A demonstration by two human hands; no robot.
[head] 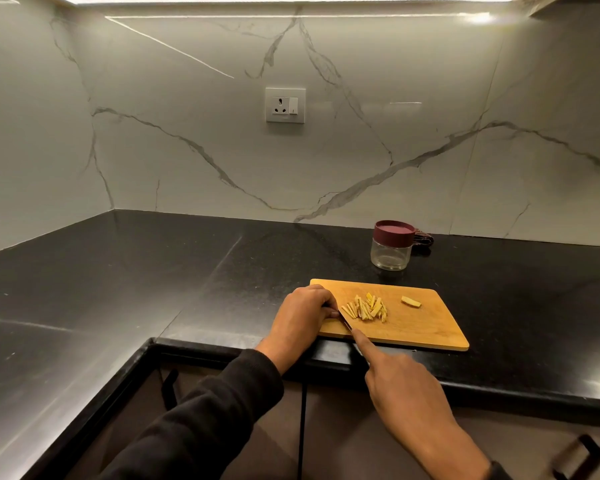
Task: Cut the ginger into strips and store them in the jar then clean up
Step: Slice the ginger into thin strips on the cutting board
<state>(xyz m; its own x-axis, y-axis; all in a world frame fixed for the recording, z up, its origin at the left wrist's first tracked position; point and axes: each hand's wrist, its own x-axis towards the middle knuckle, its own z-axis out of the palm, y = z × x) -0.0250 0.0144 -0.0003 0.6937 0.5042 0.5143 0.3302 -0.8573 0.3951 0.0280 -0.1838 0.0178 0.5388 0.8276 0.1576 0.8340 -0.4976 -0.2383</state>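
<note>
Table (118,289): black stone, marble wall behind.
Left hand (300,315): curled at board's left edge, touching knife; what it holds, cannot tell.
Knife (345,322): held by right hand (406,386), forefinger along spine.
Ginger strips (366,308): pale yellow, heaped on cutting board (413,327).
Uncut piece (411,302): right of heap.
Jar (392,249): lidded, behind board.

Black countertop (118,271) bears cutting board (426,327), jar (391,252), cloth (424,240)
</note>
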